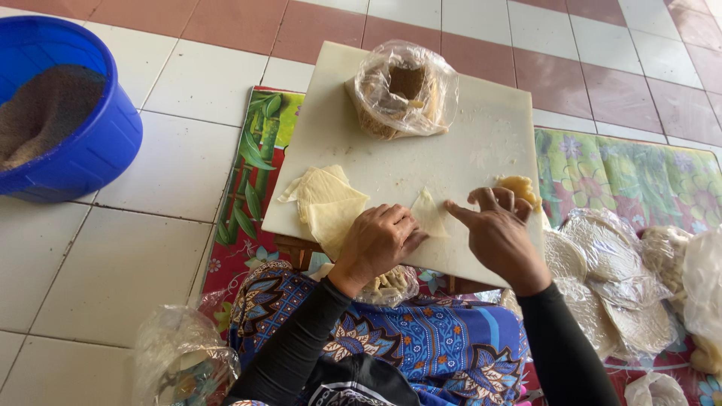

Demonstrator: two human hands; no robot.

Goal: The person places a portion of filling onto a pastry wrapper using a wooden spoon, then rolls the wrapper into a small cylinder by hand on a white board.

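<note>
Bare middle of the white square cutting board (421, 162) lies open; a clear plastic bag of filling (402, 90) blocks its far edge, stacked pale wrappers (325, 201) its left.

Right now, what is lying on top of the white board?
On the white board: a clear bag with brownish contents, stacked pale wrappers, one folded wrapper, and filling. Both hands hide parts.

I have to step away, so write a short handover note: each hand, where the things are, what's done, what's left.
Left hand presses a small folded pastry triangle on the white board.
Right hand points its forefinger at the triangle, other fingers curled by a dough lump.
Done: a pile of folded pieces at the board's left.
Left: this triangle; filling bag open; round sheets stacked on the right.
</note>
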